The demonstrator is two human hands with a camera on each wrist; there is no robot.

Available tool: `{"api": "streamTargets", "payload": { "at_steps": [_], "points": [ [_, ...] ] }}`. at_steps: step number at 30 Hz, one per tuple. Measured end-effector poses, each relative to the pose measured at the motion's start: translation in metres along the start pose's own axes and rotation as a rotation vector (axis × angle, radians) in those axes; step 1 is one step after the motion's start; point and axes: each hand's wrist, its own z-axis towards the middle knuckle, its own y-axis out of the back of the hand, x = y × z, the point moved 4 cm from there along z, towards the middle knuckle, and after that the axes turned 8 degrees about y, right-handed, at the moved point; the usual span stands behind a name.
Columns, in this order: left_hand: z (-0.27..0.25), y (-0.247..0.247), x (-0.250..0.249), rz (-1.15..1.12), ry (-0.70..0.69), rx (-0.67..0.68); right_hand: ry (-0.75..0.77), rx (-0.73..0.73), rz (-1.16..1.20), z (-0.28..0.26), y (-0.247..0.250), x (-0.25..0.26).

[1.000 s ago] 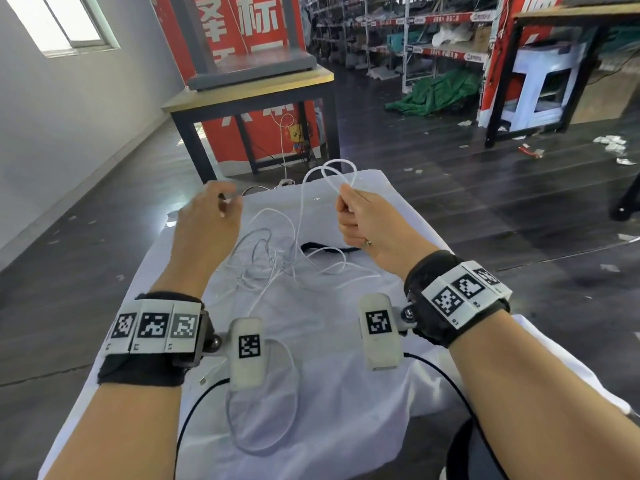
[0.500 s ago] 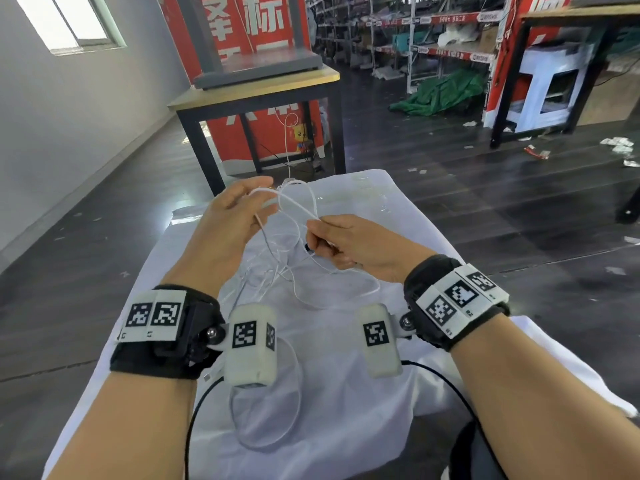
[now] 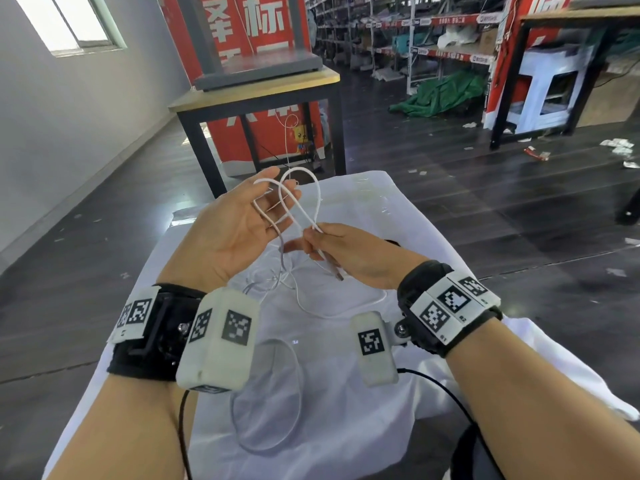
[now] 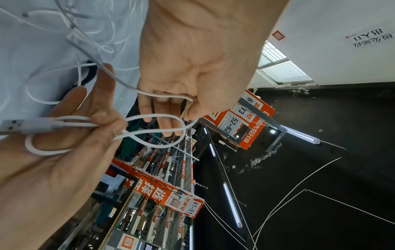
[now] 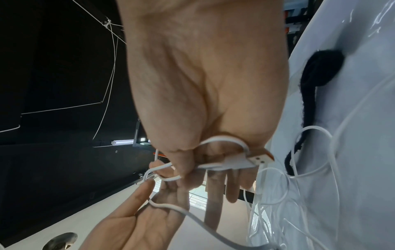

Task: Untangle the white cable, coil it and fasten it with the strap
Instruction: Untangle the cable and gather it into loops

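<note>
Coiling looks just begun at mid-frame: the right hand [image 3: 349,251] pinches the white cable [image 3: 304,188] near its plug [image 3: 334,270], the left hand [image 3: 235,230], fingers [image 3: 258,183] loosely spread, carries a loop; next, tangled slack on the cloth [image 3: 346,427] needs drawing up.

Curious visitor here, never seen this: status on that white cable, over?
Left hand open, white cable looped over it. Right hand pinches it by USB plug. Rest loose on cloth; strap untouched.

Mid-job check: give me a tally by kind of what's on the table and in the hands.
white cable: 1
black strap: 1
white cloth: 1
Total: 3
</note>
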Motion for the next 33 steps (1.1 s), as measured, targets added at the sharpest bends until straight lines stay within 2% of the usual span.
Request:
{"api": "streamTargets", "payload": {
  "at_steps": [6,10,12,15,18,22,26,29,31,33],
  "points": [
    [0.004,0.011,0.007,-0.055,0.02,-0.099,-0.016,0.039,0.267,-0.001,-0.012,-0.003],
    [0.006,0.015,0.01,0.005,0.022,-0.142,-0.058,0.039,0.356,-0.003,-0.019,-0.002],
    [0.007,0.018,0.011,0.062,0.036,-0.17,-0.078,0.07,0.329,-0.003,-0.02,-0.006],
    [0.007,0.019,0.012,0.226,0.097,-0.144,-0.108,0.108,0.162,-0.003,-0.015,-0.011],
    [0.006,0.021,0.011,0.329,0.116,-0.134,-0.122,0.129,0.153,-0.002,-0.01,-0.011],
    [0.003,0.023,0.01,0.217,0.121,-0.101,-0.142,0.076,0.292,0.002,-0.004,-0.011],
    [0.001,0.022,0.008,0.079,0.128,-0.003,-0.163,0.111,0.4,0.004,-0.005,-0.007],
    [0.001,0.024,0.007,0.06,0.117,0.006,-0.145,0.06,0.282,0.008,-0.003,-0.007],
    [0.002,0.027,0.007,0.042,0.107,-0.01,-0.081,-0.029,0.074,0.012,0.003,-0.007],
    [0.003,0.029,0.007,0.001,0.103,-0.018,-0.011,-0.114,-0.022,0.016,0.009,-0.003]
  ]
}}
